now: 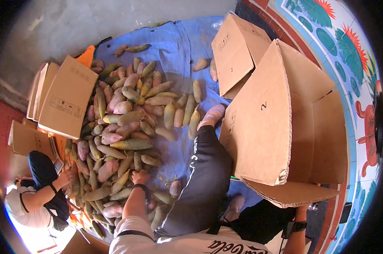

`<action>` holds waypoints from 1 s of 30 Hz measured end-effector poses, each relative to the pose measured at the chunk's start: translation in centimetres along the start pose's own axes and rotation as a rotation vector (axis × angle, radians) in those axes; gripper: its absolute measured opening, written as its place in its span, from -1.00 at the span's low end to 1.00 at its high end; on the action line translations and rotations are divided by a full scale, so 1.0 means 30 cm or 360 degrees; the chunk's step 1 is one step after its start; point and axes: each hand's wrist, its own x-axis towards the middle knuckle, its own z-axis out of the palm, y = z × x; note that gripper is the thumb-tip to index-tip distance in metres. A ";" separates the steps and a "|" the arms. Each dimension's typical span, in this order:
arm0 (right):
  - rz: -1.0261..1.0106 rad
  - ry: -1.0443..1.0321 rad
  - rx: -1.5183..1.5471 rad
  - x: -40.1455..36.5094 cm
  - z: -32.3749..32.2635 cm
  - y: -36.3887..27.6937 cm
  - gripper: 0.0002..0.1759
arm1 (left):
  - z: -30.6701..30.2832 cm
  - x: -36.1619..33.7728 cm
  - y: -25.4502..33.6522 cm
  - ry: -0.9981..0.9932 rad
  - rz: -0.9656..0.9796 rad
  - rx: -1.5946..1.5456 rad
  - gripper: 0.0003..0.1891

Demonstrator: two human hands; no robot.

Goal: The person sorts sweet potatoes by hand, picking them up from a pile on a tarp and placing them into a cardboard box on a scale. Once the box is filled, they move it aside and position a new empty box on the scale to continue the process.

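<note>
Blue tarp (178,46) heaped with mangoes (128,127): left hand (140,177) curled on the pile's near edge (grip unclear, can't tell), right hand hidden behind the cardboard box (280,127).

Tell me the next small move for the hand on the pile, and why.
Probably close the left hand on a fruit from the pile beneath it and bring it to the open cardboard box beside the right hand; the left hand sits on the pile, grip unclear.
</note>
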 end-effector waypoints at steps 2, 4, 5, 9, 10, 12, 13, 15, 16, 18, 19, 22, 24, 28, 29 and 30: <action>0.0035 -0.0027 -0.0028 0.000 0.014 -0.057 -0.47 | -0.002 -0.005 0.014 0.0073 -0.0055 0.0029 -0.51; 0.0059 -0.0049 -0.0015 -0.002 0.033 -0.106 -0.50 | 0.060 0.058 0.004 0.0000 0.0227 -0.0240 -0.51; 0.0053 -0.0025 -0.0009 0.001 0.023 -0.077 -0.51 | 0.111 0.074 0.009 0.0133 0.0468 -0.0129 -0.48; 0.0034 0.0177 0.0324 0.020 0.027 0.056 -0.53 | 0.127 -0.029 0.142 0.0201 0.0493 -0.0458 -0.49; 0.0054 0.0238 0.0441 0.027 0.035 0.072 -0.53 | 0.158 -0.013 0.149 0.0264 0.0574 -0.0630 -0.52; 0.0109 0.0328 0.0630 0.038 0.044 0.105 -0.54 | 0.166 -0.008 0.167 0.0341 0.0661 -0.0800 -0.54; 0.0139 0.0360 0.0699 0.044 0.052 0.123 -0.55 | 0.133 -0.021 0.190 0.0173 0.0570 -0.0934 -0.55; 0.0050 0.0348 0.0634 0.056 0.051 0.165 -0.54 | 0.098 -0.022 0.198 0.0021 0.0478 -0.1061 -0.55; -0.0038 0.0330 0.0554 0.054 0.057 0.161 -0.54 | 0.099 0.011 0.195 0.0040 0.0539 -0.1181 -0.54; -0.0176 0.0343 0.0107 0.036 0.070 0.093 -0.57 | 0.088 0.026 0.176 0.0077 0.0601 -0.1300 -0.54; -0.0315 0.0353 -0.0360 0.031 0.079 0.037 -0.59 | 0.062 0.006 0.176 0.0063 0.0673 -0.1295 -0.53; -0.0457 0.0285 -0.0662 0.034 0.090 -0.051 -0.61 | -0.139 -0.280 0.270 0.0066 0.0613 -0.1455 -0.55; -0.0351 0.0214 -0.0636 0.034 0.093 -0.094 -0.53 | -0.175 -0.333 0.278 0.0085 0.0478 -0.1618 -0.56; -0.0172 0.0130 -0.0473 0.046 0.109 -0.139 -0.64 | -0.177 -0.319 0.237 0.0160 0.0616 -0.1500 -0.61; -0.0374 0.0201 -0.0434 0.044 0.123 -0.164 -0.70 | -0.181 -0.348 0.233 0.0104 0.0600 -0.1480 -0.66; -0.0575 0.0274 -0.0394 0.045 0.128 -0.178 -0.75 | -0.182 -0.369 0.229 0.0048 0.0584 -0.1459 -0.69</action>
